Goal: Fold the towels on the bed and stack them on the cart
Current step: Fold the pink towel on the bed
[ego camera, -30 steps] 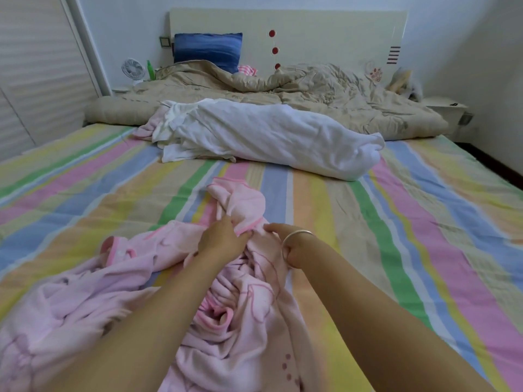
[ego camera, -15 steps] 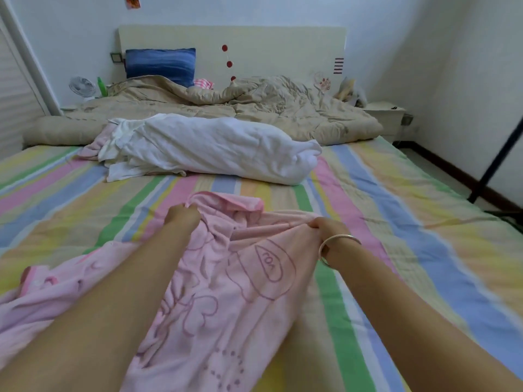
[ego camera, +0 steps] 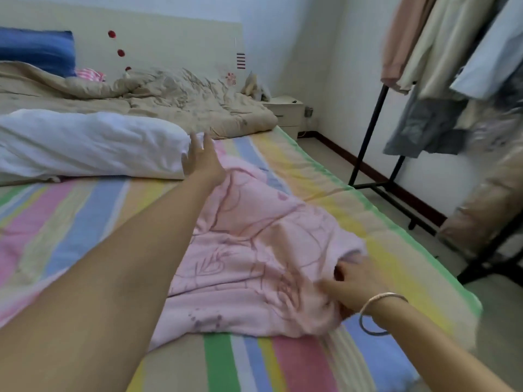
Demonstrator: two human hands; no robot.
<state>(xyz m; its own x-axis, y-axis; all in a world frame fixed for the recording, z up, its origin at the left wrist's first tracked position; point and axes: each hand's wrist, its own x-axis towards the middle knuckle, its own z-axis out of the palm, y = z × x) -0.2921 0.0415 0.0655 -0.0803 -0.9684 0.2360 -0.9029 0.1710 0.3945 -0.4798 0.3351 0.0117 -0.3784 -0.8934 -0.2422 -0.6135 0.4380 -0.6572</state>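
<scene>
A pink towel (ego camera: 249,258) with line drawings lies spread across the striped bed sheet (ego camera: 85,222), reaching toward the bed's right edge. My left hand (ego camera: 201,159) stretches over the towel's far end with its fingers straight, next to a white towel bundle (ego camera: 90,142). My right hand (ego camera: 353,284), wearing a silver bangle, grips the towel's near right corner, which is bunched under its fingers. No cart is in view.
A beige quilt (ego camera: 169,100) and a blue pillow (ego camera: 36,52) lie at the headboard. A white nightstand (ego camera: 285,111) stands beyond the bed's right corner. A black clothes rack (ego camera: 373,131) with hanging garments occupies the floor on the right.
My view has swung right. The pink towel has been pulled out from a bunched heap toward the bed's right edge. My left hand let go and reached forward; my right hand drew back with the corner.
</scene>
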